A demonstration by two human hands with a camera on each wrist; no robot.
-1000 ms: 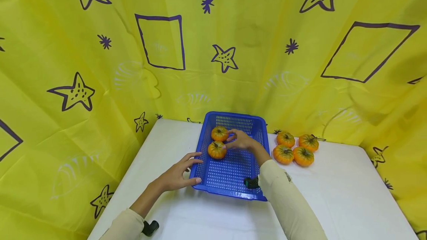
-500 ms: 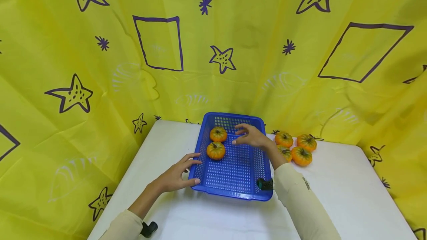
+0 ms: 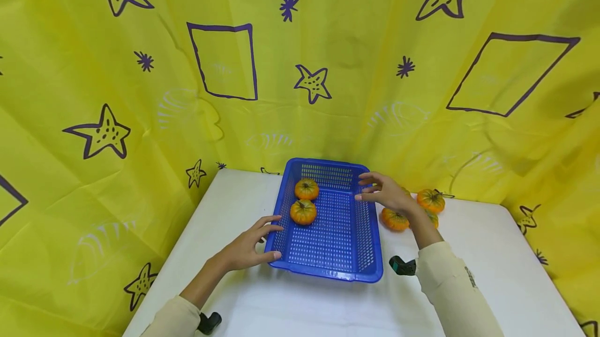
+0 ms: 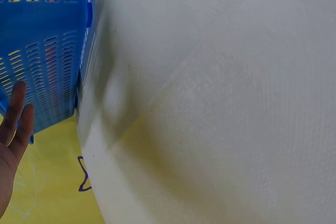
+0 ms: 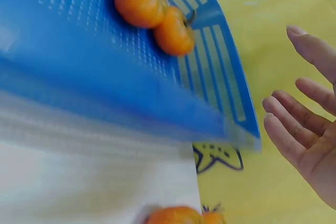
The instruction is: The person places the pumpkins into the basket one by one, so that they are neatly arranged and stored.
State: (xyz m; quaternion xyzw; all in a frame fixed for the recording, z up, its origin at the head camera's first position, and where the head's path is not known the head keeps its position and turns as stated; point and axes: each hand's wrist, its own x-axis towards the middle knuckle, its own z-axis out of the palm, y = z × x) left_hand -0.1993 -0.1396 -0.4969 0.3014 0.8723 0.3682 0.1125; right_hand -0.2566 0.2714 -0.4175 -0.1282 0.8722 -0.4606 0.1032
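My left hand (image 3: 245, 247) rests at the left rim of a blue perforated plastic basket (image 3: 328, 274), fingers spread and fairly straight. In the left wrist view, two fingers (image 4: 20, 124) lie against the basket's outer wall. Inside the basket, along its left side, sit two small orange pumpkins, one farther back (image 3: 307, 189) and one nearer (image 3: 303, 212). Over the right rim hovers my right hand (image 3: 391, 195), holding nothing, its fingers apart and loosely bent. Beneath and behind that hand, several more small pumpkins (image 3: 395, 220) are grouped on the table, partly hidden by hand and wrist.
A white-covered table (image 3: 300, 306) carries everything. Yellow curtain (image 3: 356, 118) printed with starfish surrounds it at the back and sides. One pumpkin (image 3: 431, 200) of the right group lies close to the back curtain. Dark wrist devices (image 3: 402, 265) stick out beside both sleeves.
My right hand has withdrawn from the two pumpkins in the basket and moved right, over the rim towards the pumpkins on the table. The left hand has stayed at the left rim.
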